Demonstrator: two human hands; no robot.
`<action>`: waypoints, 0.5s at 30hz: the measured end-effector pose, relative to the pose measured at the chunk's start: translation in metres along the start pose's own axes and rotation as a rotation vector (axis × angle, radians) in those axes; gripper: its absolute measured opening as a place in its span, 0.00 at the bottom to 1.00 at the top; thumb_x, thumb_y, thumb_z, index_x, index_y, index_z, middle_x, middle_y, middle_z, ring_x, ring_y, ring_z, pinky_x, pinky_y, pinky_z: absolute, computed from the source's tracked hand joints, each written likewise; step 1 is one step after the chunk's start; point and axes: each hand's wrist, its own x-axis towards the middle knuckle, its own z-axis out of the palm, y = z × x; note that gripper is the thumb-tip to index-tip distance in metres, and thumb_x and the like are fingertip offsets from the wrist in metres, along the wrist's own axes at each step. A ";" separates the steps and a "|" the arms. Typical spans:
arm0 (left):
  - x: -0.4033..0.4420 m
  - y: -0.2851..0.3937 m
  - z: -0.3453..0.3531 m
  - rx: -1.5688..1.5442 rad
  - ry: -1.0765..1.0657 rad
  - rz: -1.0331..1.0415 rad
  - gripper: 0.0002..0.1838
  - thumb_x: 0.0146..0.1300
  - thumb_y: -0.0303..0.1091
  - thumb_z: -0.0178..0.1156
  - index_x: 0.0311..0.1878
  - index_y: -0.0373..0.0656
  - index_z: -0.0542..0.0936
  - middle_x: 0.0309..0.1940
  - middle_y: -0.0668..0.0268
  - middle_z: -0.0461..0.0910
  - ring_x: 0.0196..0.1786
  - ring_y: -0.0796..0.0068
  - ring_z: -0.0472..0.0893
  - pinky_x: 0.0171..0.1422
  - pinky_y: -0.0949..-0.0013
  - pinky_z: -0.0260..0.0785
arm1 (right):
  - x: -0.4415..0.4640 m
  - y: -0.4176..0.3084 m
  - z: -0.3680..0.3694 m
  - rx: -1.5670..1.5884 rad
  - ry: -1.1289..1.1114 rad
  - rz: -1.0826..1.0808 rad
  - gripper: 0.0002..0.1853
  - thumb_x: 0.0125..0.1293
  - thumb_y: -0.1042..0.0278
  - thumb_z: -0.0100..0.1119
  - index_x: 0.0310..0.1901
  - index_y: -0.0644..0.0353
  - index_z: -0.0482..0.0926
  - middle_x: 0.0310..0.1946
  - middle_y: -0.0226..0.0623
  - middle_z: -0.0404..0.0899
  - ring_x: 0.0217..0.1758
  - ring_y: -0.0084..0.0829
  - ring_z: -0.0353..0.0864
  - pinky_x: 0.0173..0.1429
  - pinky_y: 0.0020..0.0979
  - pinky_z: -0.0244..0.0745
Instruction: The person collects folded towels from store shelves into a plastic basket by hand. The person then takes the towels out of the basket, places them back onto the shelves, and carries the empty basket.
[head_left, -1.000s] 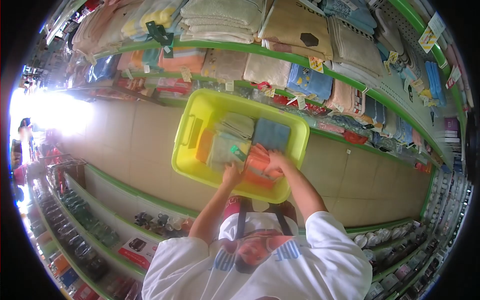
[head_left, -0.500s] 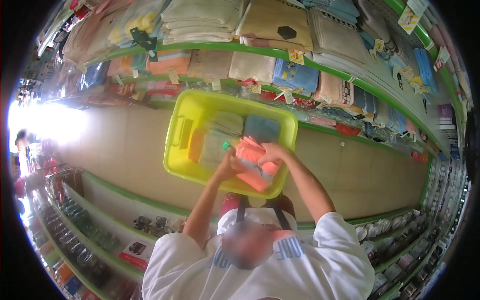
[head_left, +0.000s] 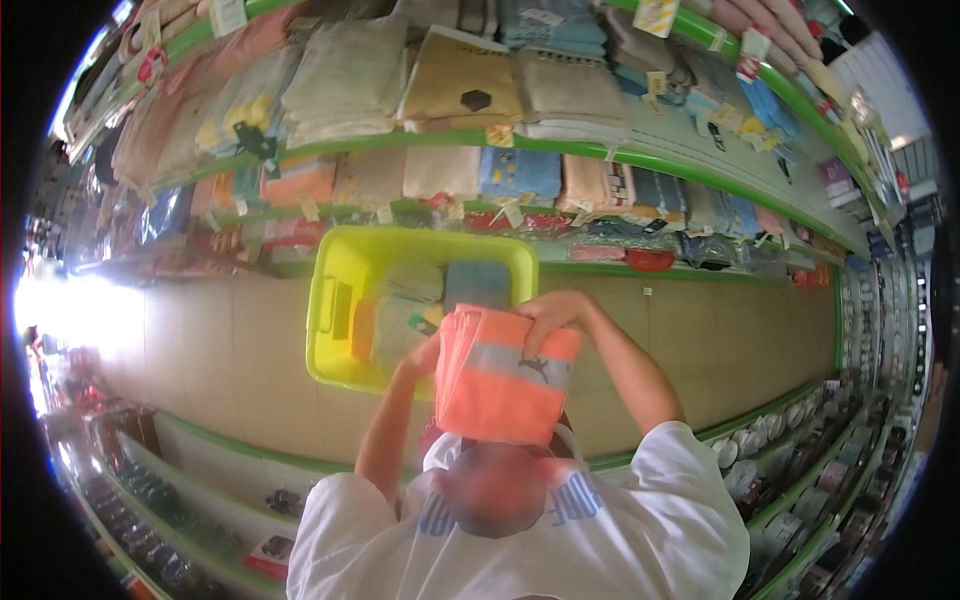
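A folded coral-orange towel with a grey band and a dark leaping-cat logo is held up close to my chest. My right hand grips its upper right edge, fingers lying over the front. At its left side, my left hand is closed on the towel, with the fingertips hidden behind it. Just beyond the towel sits a yellow-green plastic bin. Inside it lie a blue-grey folded towel, a pale folded towel and an orange item by the left wall.
Ahead, green-edged shelves carry stacks of folded towels with price tags. Behind me on the left, a lower shelf holds glassware and boxes. White cups line a shelf at the right. Tiled floor runs between the shelves.
The orange towel has been lifted from over the bin toward my chest and now shows its broad face. Both hands came up with it. The view has shifted, putting the bin lower and further left.
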 end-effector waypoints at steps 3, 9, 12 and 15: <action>-0.001 0.001 0.021 0.052 0.010 0.021 0.33 0.74 0.47 0.47 0.74 0.42 0.53 0.72 0.64 0.58 0.72 0.68 0.60 0.74 0.62 0.54 | -0.022 0.000 0.010 0.061 0.031 -0.008 0.36 0.49 0.67 0.74 0.60 0.65 0.70 0.47 0.40 0.81 0.46 0.27 0.81 0.49 0.31 0.79; -0.037 0.045 0.099 -0.480 -0.008 -0.074 0.34 0.71 0.49 0.51 0.73 0.41 0.57 0.68 0.61 0.64 0.68 0.65 0.67 0.72 0.60 0.60 | -0.045 0.026 0.020 0.157 0.161 0.047 0.39 0.48 0.57 0.74 0.62 0.64 0.71 0.52 0.42 0.79 0.51 0.31 0.80 0.53 0.32 0.77; -0.048 0.045 0.107 -0.192 -0.069 -0.117 0.36 0.69 0.50 0.55 0.72 0.39 0.58 0.66 0.59 0.67 0.68 0.65 0.67 0.72 0.58 0.59 | -0.039 0.032 0.028 0.082 0.123 0.100 0.45 0.50 0.52 0.73 0.67 0.63 0.65 0.57 0.43 0.76 0.54 0.32 0.79 0.56 0.34 0.77; -0.045 0.050 0.133 -0.069 -0.047 -0.141 0.37 0.64 0.41 0.63 0.70 0.38 0.59 0.60 0.56 0.72 0.63 0.64 0.73 0.67 0.58 0.67 | -0.030 0.032 0.041 -0.029 0.180 0.182 0.45 0.52 0.44 0.71 0.67 0.61 0.66 0.57 0.42 0.75 0.55 0.31 0.78 0.58 0.34 0.76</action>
